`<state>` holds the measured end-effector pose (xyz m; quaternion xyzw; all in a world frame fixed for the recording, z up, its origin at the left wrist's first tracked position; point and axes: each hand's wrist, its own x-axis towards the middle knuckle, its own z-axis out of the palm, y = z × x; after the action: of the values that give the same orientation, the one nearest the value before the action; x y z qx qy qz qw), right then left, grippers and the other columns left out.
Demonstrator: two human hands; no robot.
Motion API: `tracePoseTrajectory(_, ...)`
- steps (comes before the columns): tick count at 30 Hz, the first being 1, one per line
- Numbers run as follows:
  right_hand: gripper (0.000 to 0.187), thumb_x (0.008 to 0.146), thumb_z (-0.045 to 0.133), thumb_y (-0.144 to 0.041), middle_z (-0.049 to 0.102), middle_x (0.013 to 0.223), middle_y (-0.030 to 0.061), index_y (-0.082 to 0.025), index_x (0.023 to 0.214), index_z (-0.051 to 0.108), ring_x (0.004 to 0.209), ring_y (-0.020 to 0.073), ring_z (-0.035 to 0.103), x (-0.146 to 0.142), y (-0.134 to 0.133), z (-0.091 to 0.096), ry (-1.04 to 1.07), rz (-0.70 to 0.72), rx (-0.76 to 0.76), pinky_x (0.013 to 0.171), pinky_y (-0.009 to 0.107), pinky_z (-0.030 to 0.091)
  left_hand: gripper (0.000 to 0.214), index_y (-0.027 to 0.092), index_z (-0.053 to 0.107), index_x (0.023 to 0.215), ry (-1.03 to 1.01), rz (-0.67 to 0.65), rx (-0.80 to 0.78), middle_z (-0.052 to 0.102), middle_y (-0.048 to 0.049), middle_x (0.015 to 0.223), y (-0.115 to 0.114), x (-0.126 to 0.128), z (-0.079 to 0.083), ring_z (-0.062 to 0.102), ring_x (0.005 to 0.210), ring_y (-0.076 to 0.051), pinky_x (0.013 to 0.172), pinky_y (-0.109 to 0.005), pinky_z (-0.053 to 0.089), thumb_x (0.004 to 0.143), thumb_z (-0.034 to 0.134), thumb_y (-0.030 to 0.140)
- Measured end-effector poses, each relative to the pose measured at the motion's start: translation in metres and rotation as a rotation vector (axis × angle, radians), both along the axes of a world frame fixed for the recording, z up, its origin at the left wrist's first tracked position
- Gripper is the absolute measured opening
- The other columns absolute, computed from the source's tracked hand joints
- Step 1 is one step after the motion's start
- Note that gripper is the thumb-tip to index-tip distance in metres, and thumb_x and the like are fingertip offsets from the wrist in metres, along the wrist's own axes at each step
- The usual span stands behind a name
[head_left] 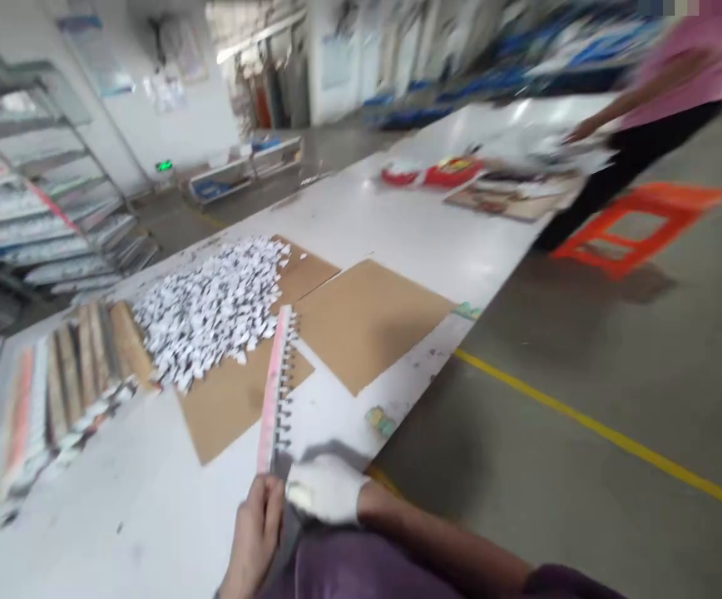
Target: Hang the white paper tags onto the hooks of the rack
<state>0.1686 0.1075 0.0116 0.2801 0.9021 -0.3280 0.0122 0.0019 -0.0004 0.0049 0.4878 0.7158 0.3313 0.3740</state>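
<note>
My left hand point(254, 528), bare, is closed round the near end of a long pink-and-white strip point(272, 391). A row of small dark hooks or pegs stands out along the strip's right edge. The strip points away from me over the table, past brown cardboard point(229, 408). Close beside its near end, my right hand point(327, 489) wears a white glove. Its fingers are curled closed, and whatever is in them is hidden. Beyond the strip's left side lies a wide heap of small white pieces point(211, 299), partly on cardboard.
Several wooden and coloured strips point(80, 358) lie at the table's left. Another cardboard sheet point(373, 324) reaches toward the right edge of the white table point(167, 516). A person in pink point(691, 75) stands at the far right, near an orange stool point(641, 225). A rack point(42, 191) stands left.
</note>
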Motion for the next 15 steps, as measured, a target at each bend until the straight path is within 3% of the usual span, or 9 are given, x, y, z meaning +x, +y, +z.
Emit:
tracePoseTrajectory(2, 0.044, 0.1, 0.033, -0.047, 0.077, 0.105, 0.0099, -0.023, 0.108, 0.069, 0.09, 0.026, 0.073, 0.001, 0.0, 0.003, -0.062, -0.068, -0.057, 0.068, 0.032, 0.043, 0.034, 0.022, 0.059, 0.093, 0.103, 0.06, 0.046, 0.062, -0.0001, 0.072, 0.004, -0.001, 0.006, 0.06, 0.066, -0.018, 0.068, -0.031, 0.05, 0.098, 0.044, 0.053)
tracePoseTrajectory(4, 0.042, 0.101, 0.034, -0.043, 0.076, 0.107, 0.0121, -0.022, 0.114, 0.068, 0.093, 0.0275, 0.073, 0.0, 0.003, 0.002, -0.182, -0.149, -0.088, 0.071, 0.033, 0.045, 0.03, 0.02, 0.059, 0.101, 0.227, 0.151, 0.073, 0.061, -0.0008, 0.078, 0.01, -0.006, 0.005, 0.059, 0.07, -0.018, 0.07, -0.032, 0.05, 0.093, 0.055, 0.049)
tracePoseTrajectory(6, 0.039, 0.1, 0.036, -0.039, 0.076, 0.103, 0.0132, -0.02, 0.114, 0.068, 0.091, 0.0289, 0.074, -0.004, 0.003, -0.001, -0.265, -0.18, -0.077, 0.071, 0.034, 0.047, 0.041, 0.018, 0.056, 0.112, 0.334, 0.143, 0.1, 0.062, -0.0044, 0.093, 0.014, -0.011, -0.002, 0.061, 0.083, -0.021, 0.077, -0.034, 0.053, 0.083, 0.072, 0.043)
tracePoseTrajectory(8, 0.036, 0.1, 0.039, -0.037, 0.076, 0.1, 0.0135, -0.019, 0.112, 0.068, 0.089, 0.0295, 0.074, -0.008, 0.001, -0.005, -0.29, -0.16, -0.039, 0.07, 0.034, 0.048, 0.052, 0.017, 0.053, 0.119, 0.409, 0.072, 0.112, 0.059, -0.0072, 0.103, 0.015, -0.013, -0.011, 0.06, 0.094, -0.023, 0.085, -0.038, 0.053, 0.075, 0.078, 0.031)
tracePoseTrajectory(11, 0.032, 0.099, 0.04, -0.03, 0.075, 0.098, 0.014, -0.016, 0.111, 0.067, 0.088, 0.0291, 0.074, -0.014, -0.005, -0.012, -0.277, -0.128, 0.022, 0.07, 0.033, 0.05, 0.045, 0.018, 0.053, 0.117, 0.458, -0.002, 0.105, 0.058, -0.0062, 0.101, 0.013, -0.012, -0.021, 0.058, 0.093, -0.023, 0.086, -0.038, 0.053, 0.076, 0.073, 0.018)
tracePoseTrajectory(15, 0.028, 0.098, 0.043, -0.025, 0.074, 0.099, 0.0148, -0.014, 0.108, 0.067, 0.089, 0.029, 0.073, -0.021, -0.008, -0.016, -0.236, -0.084, 0.063, 0.072, 0.033, 0.05, 0.027, 0.02, 0.056, 0.1, 0.449, 0.012, 0.097, 0.056, -0.0023, 0.091, 0.012, -0.015, -0.022, 0.056, 0.084, -0.02, 0.078, -0.034, 0.05, 0.078, 0.071, 0.02)
